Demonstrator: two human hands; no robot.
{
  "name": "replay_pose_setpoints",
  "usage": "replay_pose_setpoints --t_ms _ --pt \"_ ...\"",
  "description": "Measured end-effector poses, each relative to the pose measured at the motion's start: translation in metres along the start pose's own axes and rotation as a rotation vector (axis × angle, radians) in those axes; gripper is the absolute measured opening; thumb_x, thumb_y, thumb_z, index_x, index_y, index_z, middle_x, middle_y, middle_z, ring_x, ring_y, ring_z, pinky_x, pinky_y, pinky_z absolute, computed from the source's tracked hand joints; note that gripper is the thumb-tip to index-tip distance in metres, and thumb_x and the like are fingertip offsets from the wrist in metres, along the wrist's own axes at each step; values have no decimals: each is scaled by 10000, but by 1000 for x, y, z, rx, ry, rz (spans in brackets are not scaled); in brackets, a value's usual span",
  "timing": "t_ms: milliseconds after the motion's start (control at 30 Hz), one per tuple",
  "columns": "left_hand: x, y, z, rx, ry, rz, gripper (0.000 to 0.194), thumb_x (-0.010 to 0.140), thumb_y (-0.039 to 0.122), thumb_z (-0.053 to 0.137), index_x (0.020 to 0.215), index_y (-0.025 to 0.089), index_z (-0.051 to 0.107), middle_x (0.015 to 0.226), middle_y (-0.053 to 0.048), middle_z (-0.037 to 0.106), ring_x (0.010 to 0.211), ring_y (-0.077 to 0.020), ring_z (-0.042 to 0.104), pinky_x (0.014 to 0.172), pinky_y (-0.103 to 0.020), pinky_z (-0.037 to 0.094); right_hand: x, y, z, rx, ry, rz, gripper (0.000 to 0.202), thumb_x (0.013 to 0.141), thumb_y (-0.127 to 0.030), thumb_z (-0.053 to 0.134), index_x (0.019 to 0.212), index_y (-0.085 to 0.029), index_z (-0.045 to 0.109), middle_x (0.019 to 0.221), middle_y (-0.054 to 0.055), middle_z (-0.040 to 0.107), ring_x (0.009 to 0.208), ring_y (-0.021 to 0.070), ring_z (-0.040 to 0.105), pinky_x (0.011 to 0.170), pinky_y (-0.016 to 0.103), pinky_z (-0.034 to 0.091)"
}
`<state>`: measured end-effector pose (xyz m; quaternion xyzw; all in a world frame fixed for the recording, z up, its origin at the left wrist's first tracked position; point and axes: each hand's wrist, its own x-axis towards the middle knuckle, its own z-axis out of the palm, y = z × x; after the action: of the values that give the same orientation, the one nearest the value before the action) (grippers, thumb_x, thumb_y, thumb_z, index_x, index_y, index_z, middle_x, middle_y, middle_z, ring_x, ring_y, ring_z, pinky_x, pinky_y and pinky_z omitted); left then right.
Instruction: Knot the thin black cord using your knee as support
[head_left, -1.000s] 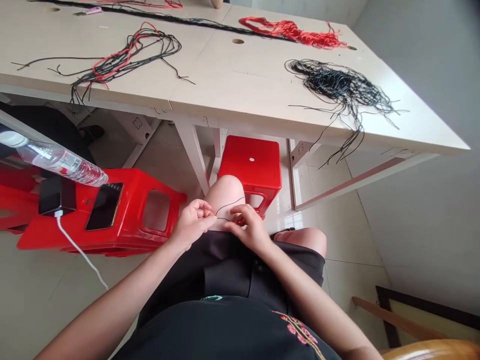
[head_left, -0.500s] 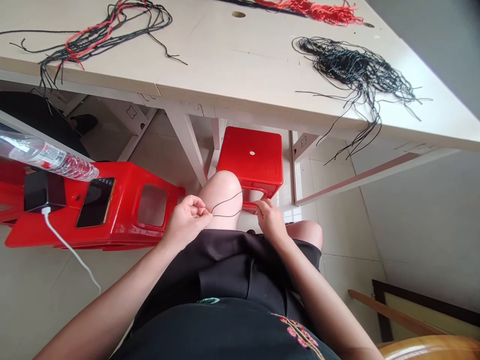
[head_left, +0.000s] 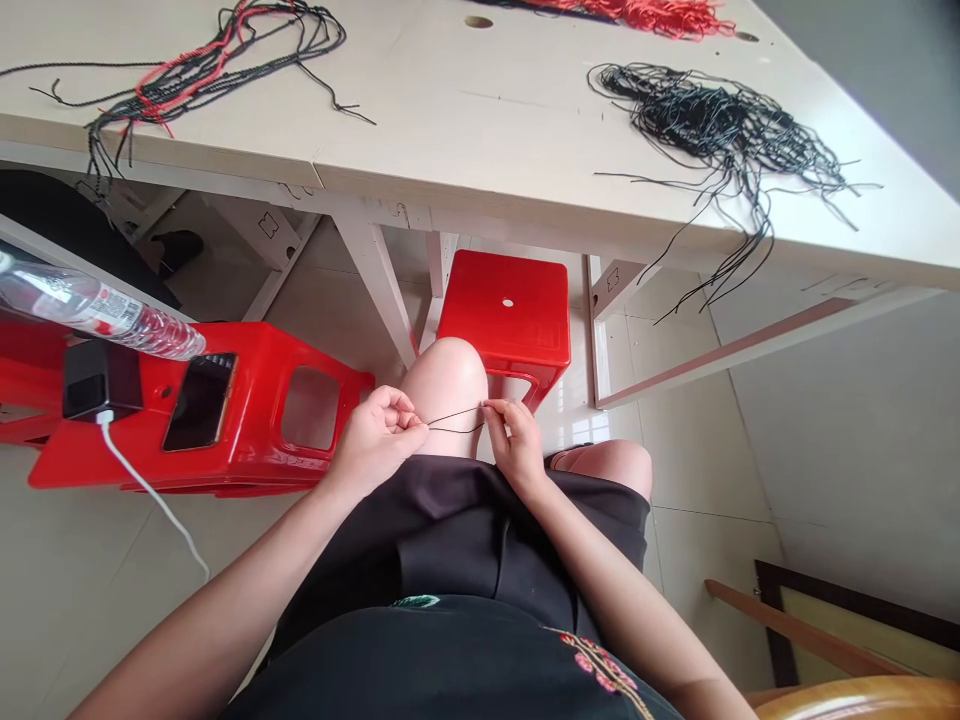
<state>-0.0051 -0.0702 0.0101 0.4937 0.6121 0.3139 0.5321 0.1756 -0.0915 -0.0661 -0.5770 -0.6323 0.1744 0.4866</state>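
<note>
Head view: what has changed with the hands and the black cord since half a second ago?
The right hand has moved left, nearer the left hand, and now appears to pinch one strand of the black cord. That upper strand has gone from curved to nearly straight. The left hand's pinch stayed; the black bundle still lies on the table.

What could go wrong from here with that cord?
1. The thin black cord seems held only by fingertips of the left hand and right hand, so it might slip.
2. Loose ends of the black cord bundle hang over the table edge; a snag could drag it off.
3. The white cable dangles, so a knock might tug the black block.
</note>
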Motion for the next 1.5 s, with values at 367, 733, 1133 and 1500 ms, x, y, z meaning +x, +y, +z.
replay_pose_setpoints --t_ms 367,733,1133,1500 --pt "-2 3 1 -14 8 -7 272 581 177 680 744 195 464 597 39 602 544 -105 558 519 -205 400 -21 -24 8 -202 -165 -175 187 871 -299 523 1015 -222 614 973 93 582 914 207 524 809 379 454" --pt "-8 4 6 82 18 23 255 590 158 654 742 197 453 578 51 586 514 -93 542 511 -203 413 -5 -39 16 -263 -41 -149 497 900 -217 348 1384 -131 277 1422 184 309 1384 273 146 1065 533 251" --pt "12 15 7 80 97 155 306 555 153 665 762 205 446 546 52 583 508 -116 576 495 -201 398 40 -48 45 -276 -128 208 511 936 -382 264 1433 -277 209 1524 94 71 1390 356 -20 986 719 78" --pt "25 16 6 16 139 143 304 549 129 622 786 206 447 544 55 574 467 -93 521 466 -191 360 69 -51 45 -301 -100 261 492 946 -432 219 1417 -294 246 1502 69 123 1383 368 -30 948 753 7"
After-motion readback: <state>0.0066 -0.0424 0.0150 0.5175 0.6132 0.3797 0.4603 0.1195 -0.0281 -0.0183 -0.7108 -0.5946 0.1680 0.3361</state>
